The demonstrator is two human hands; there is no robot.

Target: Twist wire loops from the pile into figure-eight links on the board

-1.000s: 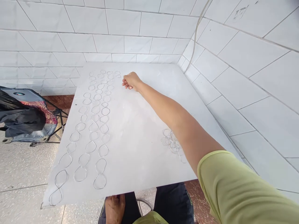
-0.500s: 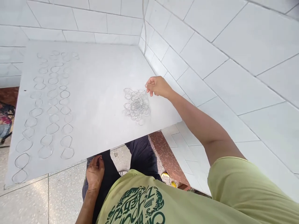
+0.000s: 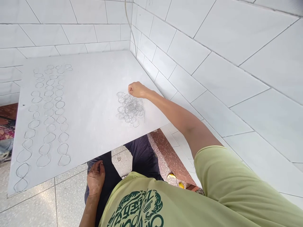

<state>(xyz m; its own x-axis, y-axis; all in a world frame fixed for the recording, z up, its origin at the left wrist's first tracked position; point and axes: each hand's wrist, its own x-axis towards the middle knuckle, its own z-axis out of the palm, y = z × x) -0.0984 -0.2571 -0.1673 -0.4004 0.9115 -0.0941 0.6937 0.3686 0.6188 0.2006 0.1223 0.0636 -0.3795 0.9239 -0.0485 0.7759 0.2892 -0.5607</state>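
A tangled pile of thin silvery wire figure-eight loops (image 3: 131,108) lies on the right half of a white tabletop (image 3: 92,91). My right hand (image 3: 137,90) is at the far edge of this pile, its fingers closed in a pinch on a wire loop; the fingertips are partly hidden. On the left half, separate wire figure-eights (image 3: 63,154) lie in three long columns running away from me. Below the table's front edge, my left hand (image 3: 96,178) rests on my thigh with its fingers curled closed, and I see nothing in it.
White tiled walls (image 3: 213,78) meet behind the table and run close along its right side. A pale cable (image 3: 131,28) hangs down the corner. Under the right edge is a reddish-brown stone strip (image 3: 169,151). Patterned cloth items (image 3: 6,134) sit beyond the left edge.
My right hand has moved left and closed at the far edge of the pile. The camera view has shifted slightly. My left hand stays on the thigh.
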